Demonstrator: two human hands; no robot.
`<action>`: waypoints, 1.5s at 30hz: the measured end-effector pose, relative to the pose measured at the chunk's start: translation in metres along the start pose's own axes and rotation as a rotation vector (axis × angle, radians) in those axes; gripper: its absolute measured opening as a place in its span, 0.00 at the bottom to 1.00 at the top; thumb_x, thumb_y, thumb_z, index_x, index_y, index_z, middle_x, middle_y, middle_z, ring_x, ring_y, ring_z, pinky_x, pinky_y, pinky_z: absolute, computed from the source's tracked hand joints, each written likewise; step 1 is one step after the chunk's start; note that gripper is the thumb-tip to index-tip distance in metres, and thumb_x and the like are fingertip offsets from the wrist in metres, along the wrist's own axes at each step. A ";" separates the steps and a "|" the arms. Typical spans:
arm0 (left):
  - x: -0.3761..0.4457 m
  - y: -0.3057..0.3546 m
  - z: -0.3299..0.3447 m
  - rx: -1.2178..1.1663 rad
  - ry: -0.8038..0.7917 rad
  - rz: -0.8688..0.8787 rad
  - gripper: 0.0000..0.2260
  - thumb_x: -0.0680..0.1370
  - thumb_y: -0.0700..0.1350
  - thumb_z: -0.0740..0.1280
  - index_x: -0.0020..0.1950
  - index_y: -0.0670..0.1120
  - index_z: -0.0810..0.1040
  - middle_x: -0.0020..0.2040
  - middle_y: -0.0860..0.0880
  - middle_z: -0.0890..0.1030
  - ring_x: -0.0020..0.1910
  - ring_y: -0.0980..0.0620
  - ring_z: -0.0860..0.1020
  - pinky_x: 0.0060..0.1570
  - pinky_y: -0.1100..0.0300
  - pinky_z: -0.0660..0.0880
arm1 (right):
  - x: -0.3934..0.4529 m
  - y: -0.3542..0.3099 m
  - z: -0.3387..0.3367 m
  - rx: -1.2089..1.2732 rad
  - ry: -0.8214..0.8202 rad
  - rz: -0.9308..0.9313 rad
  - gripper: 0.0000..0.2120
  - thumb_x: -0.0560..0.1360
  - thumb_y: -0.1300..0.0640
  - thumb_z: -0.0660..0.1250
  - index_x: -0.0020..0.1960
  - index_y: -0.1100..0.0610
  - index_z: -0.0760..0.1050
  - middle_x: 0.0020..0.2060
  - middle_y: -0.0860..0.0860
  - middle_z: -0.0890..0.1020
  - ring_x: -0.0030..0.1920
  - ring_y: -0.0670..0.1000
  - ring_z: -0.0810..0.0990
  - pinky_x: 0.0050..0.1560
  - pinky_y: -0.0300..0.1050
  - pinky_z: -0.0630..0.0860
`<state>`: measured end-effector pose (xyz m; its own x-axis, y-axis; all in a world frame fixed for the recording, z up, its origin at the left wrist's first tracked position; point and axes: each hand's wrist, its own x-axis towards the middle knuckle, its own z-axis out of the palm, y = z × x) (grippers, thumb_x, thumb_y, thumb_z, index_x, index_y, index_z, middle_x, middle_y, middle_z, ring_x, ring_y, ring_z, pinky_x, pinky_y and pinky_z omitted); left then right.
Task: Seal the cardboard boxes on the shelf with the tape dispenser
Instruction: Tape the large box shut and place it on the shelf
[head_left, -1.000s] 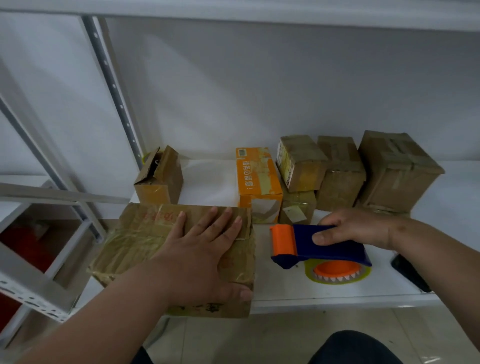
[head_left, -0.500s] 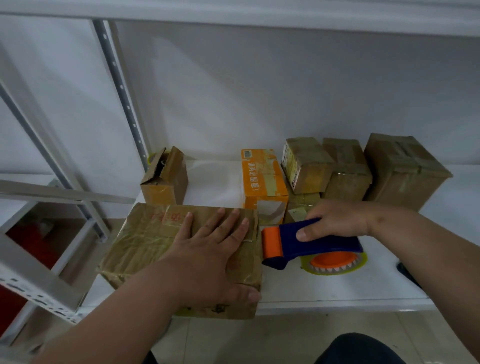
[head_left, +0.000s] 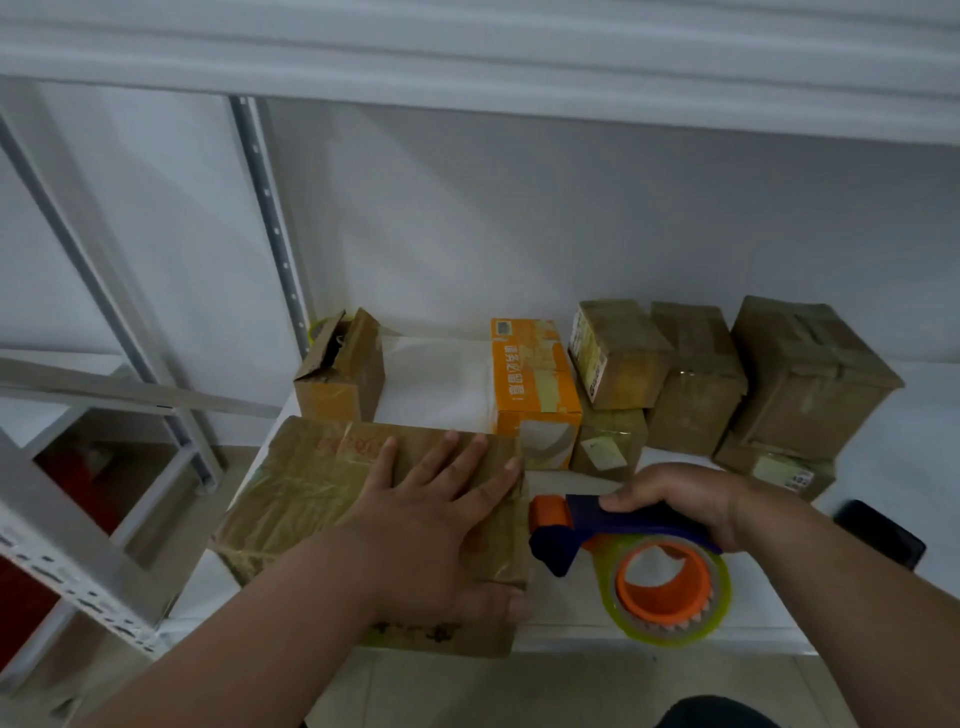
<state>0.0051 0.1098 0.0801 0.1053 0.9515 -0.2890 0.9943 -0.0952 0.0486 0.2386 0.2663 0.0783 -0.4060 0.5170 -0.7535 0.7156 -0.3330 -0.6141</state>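
Cardboard box under left hand, taped shut

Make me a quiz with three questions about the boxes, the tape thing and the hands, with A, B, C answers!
1. Where is the tape dispenser?
A. right of the big box
B. on top of the orange box
C. on the floor

2. What colour is the dispenser's handle?
A. green
B. blue
C. white

3. What is the left hand doing?
A. holding a phone
B. making a fist in the air
C. lying flat on the big box

Answers:
1. A, it sits just past the big box's right edge, in the right hand.
2. B, the handle is dark blue, with orange parts at the roller and spool.
3. C, its fingers are spread straight across the box top.
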 end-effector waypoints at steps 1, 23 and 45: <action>0.000 0.003 -0.002 -0.015 0.011 -0.008 0.46 0.65 0.81 0.47 0.73 0.65 0.27 0.75 0.56 0.27 0.73 0.53 0.25 0.71 0.36 0.32 | -0.001 0.002 0.001 0.013 0.006 0.000 0.19 0.61 0.51 0.77 0.47 0.62 0.82 0.34 0.55 0.83 0.29 0.49 0.79 0.30 0.39 0.72; -0.055 0.016 0.013 -0.218 0.307 0.013 0.27 0.77 0.55 0.66 0.74 0.65 0.58 0.77 0.62 0.49 0.76 0.57 0.50 0.73 0.61 0.46 | -0.078 0.039 0.016 -0.003 0.406 -0.212 0.42 0.44 0.30 0.77 0.44 0.61 0.84 0.39 0.59 0.86 0.42 0.62 0.85 0.46 0.52 0.77; -0.063 0.005 0.030 -0.281 0.560 -0.027 0.20 0.80 0.57 0.56 0.72 0.63 0.67 0.70 0.69 0.64 0.70 0.72 0.59 0.70 0.67 0.44 | -0.115 0.038 0.067 0.035 0.430 -0.554 0.41 0.44 0.25 0.74 0.42 0.56 0.84 0.39 0.61 0.84 0.41 0.66 0.83 0.42 0.54 0.74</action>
<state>0.0044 0.0402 0.0699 -0.0207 0.9687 0.2472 0.9456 -0.0613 0.3195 0.2743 0.1408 0.1261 -0.4395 0.8816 -0.1723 0.4466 0.0481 -0.8934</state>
